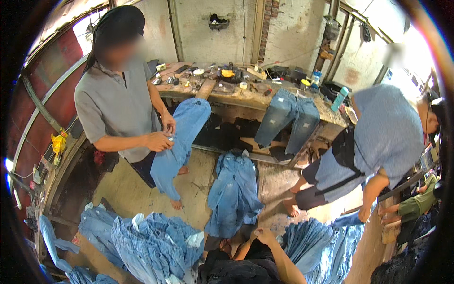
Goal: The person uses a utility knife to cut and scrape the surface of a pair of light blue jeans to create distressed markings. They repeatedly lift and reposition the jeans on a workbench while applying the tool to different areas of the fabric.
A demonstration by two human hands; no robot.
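Observation:
My right hand [265,236] is in front of my lap at the bottom centre, its fingers curled in. Whatever it may hold is too small to make out. Close beside it is my left hand [247,247], partly hidden against my black clothing, so its fingers do not show clearly. Just beyond both hands, a pair of light blue jeans [232,187] lies stretched out on the floor. To the left of my legs sits a big heap of blue jeans [153,244]. On my right, folded jeans [309,241] are stacked in rows.
A standing person [116,99] at the left handles blue jeans [187,123] with both hands. Another person [388,132] bends over the right stack. Along the wall runs a cluttered workbench [265,102] with faded jeans [288,116] hanging over its edge and a turquoise bottle [339,99].

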